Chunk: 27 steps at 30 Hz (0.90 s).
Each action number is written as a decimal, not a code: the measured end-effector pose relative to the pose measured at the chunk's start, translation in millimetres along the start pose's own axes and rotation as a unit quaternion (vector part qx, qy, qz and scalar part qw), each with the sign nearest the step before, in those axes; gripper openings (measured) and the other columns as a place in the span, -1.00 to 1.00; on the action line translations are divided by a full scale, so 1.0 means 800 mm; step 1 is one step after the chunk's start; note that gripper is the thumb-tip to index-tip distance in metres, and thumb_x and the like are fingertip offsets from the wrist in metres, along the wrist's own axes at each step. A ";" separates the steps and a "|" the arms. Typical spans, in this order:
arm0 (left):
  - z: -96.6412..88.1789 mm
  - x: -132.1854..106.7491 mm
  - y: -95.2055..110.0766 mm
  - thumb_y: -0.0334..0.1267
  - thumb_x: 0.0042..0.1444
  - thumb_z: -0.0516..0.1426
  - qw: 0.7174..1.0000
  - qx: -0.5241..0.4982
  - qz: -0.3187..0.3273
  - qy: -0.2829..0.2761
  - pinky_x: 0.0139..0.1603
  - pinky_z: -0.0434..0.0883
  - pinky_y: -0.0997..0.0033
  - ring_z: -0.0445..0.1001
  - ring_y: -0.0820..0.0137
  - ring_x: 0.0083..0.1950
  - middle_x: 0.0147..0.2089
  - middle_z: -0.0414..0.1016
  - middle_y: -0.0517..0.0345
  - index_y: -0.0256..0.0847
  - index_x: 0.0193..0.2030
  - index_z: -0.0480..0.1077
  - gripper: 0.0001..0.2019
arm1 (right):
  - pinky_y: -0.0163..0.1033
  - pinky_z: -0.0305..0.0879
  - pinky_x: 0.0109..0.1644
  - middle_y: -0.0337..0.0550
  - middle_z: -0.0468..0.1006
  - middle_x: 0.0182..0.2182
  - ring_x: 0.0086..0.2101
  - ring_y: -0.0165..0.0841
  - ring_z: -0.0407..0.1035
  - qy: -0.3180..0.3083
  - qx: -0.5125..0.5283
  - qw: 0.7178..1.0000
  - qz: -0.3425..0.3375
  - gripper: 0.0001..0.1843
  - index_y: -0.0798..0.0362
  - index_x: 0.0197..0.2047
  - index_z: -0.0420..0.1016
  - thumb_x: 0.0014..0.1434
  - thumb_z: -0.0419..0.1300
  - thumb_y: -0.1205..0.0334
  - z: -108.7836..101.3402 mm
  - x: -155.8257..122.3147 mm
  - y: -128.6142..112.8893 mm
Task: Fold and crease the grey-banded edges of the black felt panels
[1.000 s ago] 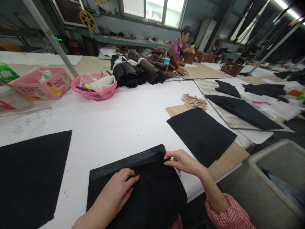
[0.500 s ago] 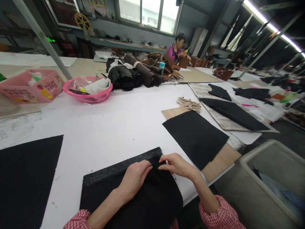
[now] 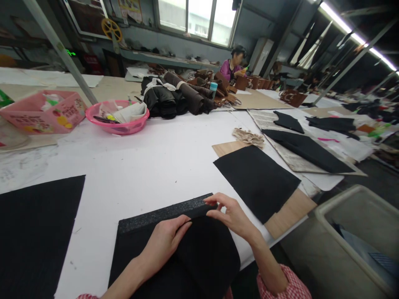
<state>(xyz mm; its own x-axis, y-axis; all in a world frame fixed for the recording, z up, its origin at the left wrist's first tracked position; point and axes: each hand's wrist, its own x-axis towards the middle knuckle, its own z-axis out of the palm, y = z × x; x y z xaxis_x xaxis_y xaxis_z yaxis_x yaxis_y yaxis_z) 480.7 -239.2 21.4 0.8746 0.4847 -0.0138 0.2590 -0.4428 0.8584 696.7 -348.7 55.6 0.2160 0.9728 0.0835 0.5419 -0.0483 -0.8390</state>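
Observation:
A stack of black fabric sheets lies on the white table right in front of me. My left hand rests flat on top of the stack, fingers stretched toward its far edge. My right hand pinches the far right corner of the stack between thumb and fingers. Both red-checked sleeves show at the bottom edge.
A large black sheet lies at the left, another black sheet on a brown board at the right. A pink bowl, a pink box and dark fabric rolls stand farther back. A grey bin stands at the right. A person sits at the far end.
My left hand slid along the stack toward its far edge and now lies flat a little back from it. My right hand stayed at the far right corner, pinching it.

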 end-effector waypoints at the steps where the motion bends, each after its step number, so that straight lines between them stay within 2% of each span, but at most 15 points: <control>1: 0.000 -0.001 0.001 -0.13 0.38 -0.05 1.000 0.005 0.005 0.000 -0.21 0.35 0.47 0.52 0.38 -0.26 -0.24 0.56 0.22 -0.11 -0.16 0.46 -0.72 | -0.29 0.32 -0.11 -0.23 0.54 -0.12 -0.12 -0.34 0.40 -0.014 -0.011 1.000 -0.024 -0.66 -0.09 0.00 0.50 0.16 0.36 0.10 0.008 0.001 -0.006; 3: 0.000 -0.003 0.005 -0.14 0.38 -0.05 1.000 0.018 0.012 0.001 -0.20 0.37 0.46 0.51 0.38 -0.27 -0.25 0.56 0.21 -0.12 -0.17 0.46 -0.71 | -0.27 0.31 -0.04 -0.26 0.55 -0.15 -0.12 -0.35 0.40 -0.042 -0.053 0.996 -0.062 -0.73 -0.11 -0.06 0.54 0.16 0.37 0.12 0.022 0.004 -0.014; 6: -0.006 -0.008 0.010 -0.14 0.38 -0.05 0.999 0.034 0.013 0.001 -0.20 0.37 0.47 0.52 0.38 -0.27 -0.27 0.56 0.21 -0.12 -0.17 0.47 -0.71 | -0.30 0.30 -0.13 -0.30 0.56 -0.31 -0.25 -0.40 0.43 -0.062 -0.087 0.992 -0.074 -0.94 -0.08 -0.22 0.59 0.25 0.28 0.19 0.033 0.006 -0.019; 10: -0.030 -0.032 0.003 -0.11 0.40 -0.08 0.999 0.052 0.004 -0.010 -0.20 0.39 0.49 0.54 0.40 -0.26 -0.27 0.57 0.23 -0.08 -0.15 0.48 -0.68 | -0.32 0.33 -0.16 -0.30 0.60 -0.32 -0.27 -0.39 0.46 -0.051 -0.001 0.998 -0.029 -0.91 -0.07 -0.25 0.62 0.25 0.28 0.18 0.021 0.002 -0.021; 13: -0.062 -0.072 -0.030 -0.06 0.38 -0.07 0.997 0.081 -0.019 0.003 -0.14 0.43 0.50 0.58 0.36 -0.18 -0.18 0.61 0.23 -0.05 -0.10 0.48 -0.68 | -0.28 0.35 -0.06 -0.25 0.63 -0.24 -0.20 -0.33 0.48 -0.033 0.073 0.996 0.034 -0.83 -0.07 -0.18 0.64 0.28 0.23 0.10 0.004 -0.006 -0.023; 17: -0.107 -0.140 -0.089 0.06 0.26 0.06 0.986 0.115 -0.096 0.076 -0.07 0.46 0.53 0.60 0.28 -0.09 -0.09 0.63 0.26 0.02 -0.06 0.52 -0.69 | -0.24 0.32 0.00 -0.21 0.63 -0.19 -0.14 -0.29 0.46 0.006 0.103 0.992 0.078 -0.77 -0.05 -0.14 0.63 0.29 0.20 0.06 -0.004 -0.017 -0.020; 18: -0.116 -0.156 -0.100 0.08 0.25 0.06 0.984 0.112 -0.115 0.074 -0.14 0.47 0.54 0.61 0.30 -0.17 -0.13 0.63 0.25 0.02 -0.06 0.52 -0.68 | -0.26 0.33 -0.04 -0.21 0.63 -0.21 -0.16 -0.29 0.46 0.022 0.105 0.990 0.087 -0.79 -0.04 -0.17 0.64 0.25 0.24 0.06 -0.003 -0.019 -0.018; 20: -0.130 -0.181 -0.112 0.10 0.25 0.04 0.981 0.100 -0.150 0.070 -0.28 0.45 0.56 0.56 0.35 -0.37 -0.35 0.60 0.24 -0.02 -0.07 0.52 -0.65 | -0.30 0.32 -0.17 -0.23 0.61 -0.32 -0.28 -0.34 0.44 0.061 0.114 0.986 0.103 -0.83 -0.02 -0.29 0.62 0.15 0.35 0.07 0.001 -0.022 -0.015; 23: -0.142 -0.201 -0.111 0.10 0.28 -0.01 0.978 0.091 -0.178 0.053 -0.32 0.41 0.57 0.46 0.40 -0.47 -0.53 0.44 0.25 -0.08 -0.22 0.52 -0.61 | -0.34 0.27 -0.30 -0.29 0.53 -0.46 -0.40 -0.41 0.37 0.105 0.152 0.977 0.102 -0.78 0.01 -0.44 0.54 0.03 0.44 0.10 0.006 -0.027 -0.017; 25: -0.149 -0.203 -0.103 0.09 0.30 -0.02 0.977 0.099 -0.189 0.031 -0.31 0.41 0.55 0.46 0.38 -0.44 -0.50 0.46 0.22 -0.09 -0.26 0.52 -0.60 | -0.35 0.29 -0.29 -0.29 0.52 -0.46 -0.38 -0.41 0.38 0.098 0.170 0.977 0.082 -0.78 0.01 -0.45 0.53 0.02 0.45 0.12 0.005 -0.032 -0.025; 27: -0.154 -0.198 -0.091 0.09 0.29 0.01 0.974 0.130 -0.186 0.028 -0.29 0.43 0.52 0.52 0.34 -0.36 -0.36 0.54 0.17 -0.05 -0.16 0.54 -0.63 | -0.35 0.31 -0.24 -0.27 0.55 -0.43 -0.35 -0.40 0.41 0.061 0.168 0.982 0.057 -0.83 0.00 -0.43 0.55 0.07 0.43 0.15 0.001 -0.039 -0.039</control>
<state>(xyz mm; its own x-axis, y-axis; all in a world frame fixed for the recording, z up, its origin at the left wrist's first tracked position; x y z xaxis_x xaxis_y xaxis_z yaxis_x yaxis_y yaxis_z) 272.4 -190.5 24.2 0.6784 0.6856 -0.2640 0.6548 -0.4014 0.6404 671.8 -377.4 78.8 0.3668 0.9300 0.0244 0.2141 -0.0588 -0.9750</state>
